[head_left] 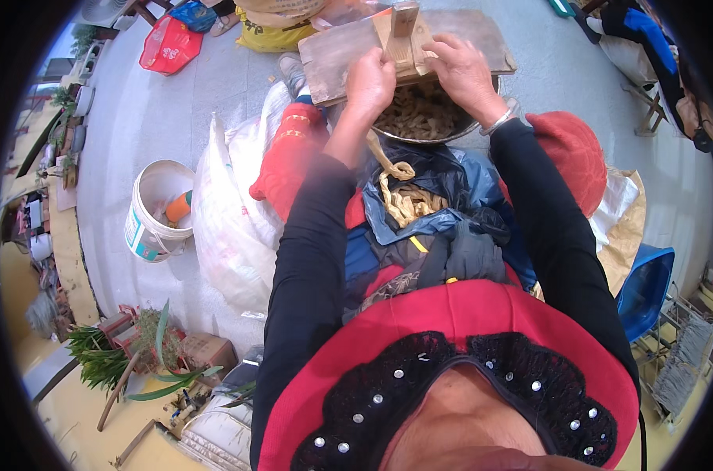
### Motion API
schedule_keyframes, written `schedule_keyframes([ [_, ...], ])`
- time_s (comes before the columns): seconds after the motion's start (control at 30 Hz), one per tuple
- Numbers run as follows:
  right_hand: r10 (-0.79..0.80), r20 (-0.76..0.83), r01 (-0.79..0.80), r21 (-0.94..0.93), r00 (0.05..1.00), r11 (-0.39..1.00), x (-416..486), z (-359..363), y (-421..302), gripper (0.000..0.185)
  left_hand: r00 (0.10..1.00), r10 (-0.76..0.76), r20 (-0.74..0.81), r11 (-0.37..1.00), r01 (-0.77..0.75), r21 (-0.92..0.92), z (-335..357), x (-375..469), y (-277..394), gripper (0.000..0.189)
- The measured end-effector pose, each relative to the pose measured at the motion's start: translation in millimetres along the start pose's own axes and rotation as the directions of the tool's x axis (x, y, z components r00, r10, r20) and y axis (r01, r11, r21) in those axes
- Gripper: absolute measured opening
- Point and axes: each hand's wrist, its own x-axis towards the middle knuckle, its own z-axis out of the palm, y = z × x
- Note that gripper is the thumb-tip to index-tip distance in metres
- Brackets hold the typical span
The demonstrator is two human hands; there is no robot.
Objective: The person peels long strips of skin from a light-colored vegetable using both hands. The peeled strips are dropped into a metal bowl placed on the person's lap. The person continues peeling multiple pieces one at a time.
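A wooden board (338, 62) with a wooden block fixture (398, 44) on it lies over the far part of a metal basin (418, 140). The basin holds many pale brown, twisted pieces (421, 112). My left hand (370, 82) is closed at the block's left side; what its fingers hold is hidden. My right hand (465, 73) is at the block's right side with bent fingers, and its grip is unclear. A tan strip (391, 165) runs from below my left hand into a black and blue plastic bag (386, 221) on my lap, where more strip lies coiled.
A white sack (232, 218) and a white bucket (159, 229) stand on the left. Beyond are a red bag (171, 46) and a yellow sack (274, 36). A blue plastic stool (645, 291) is at right. Another person (650, 35) is at the upper right.
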Motion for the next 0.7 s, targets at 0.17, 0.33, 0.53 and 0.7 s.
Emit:
schedule_keyframes([
  [0.17,0.001,0.075,-0.001,0.003,0.997,1.0,-3,-22,-41,0.02,0.859,-0.144,0.492,0.389,0.506,-0.77,-1,-45,40,0.016],
  [0.33,0.067,0.235,-0.077,0.033,0.97,0.996,-9,-35,-29,0.026,0.919,-0.027,0.394,0.797,0.258,-0.546,-17,-55,40,0.031],
  [0.53,-0.014,0.839,-0.822,0.537,0.544,0.189,-47,-82,-88,0.021,0.939,0.067,0.339,0.827,0.138,-0.545,-21,-63,24,0.038],
  [0.7,0.181,0.55,-0.55,0.834,0.816,-0.054,-24,-113,-92,0.027,0.928,0.091,0.362,0.42,0.293,-0.859,-26,-107,83,0.041],
])
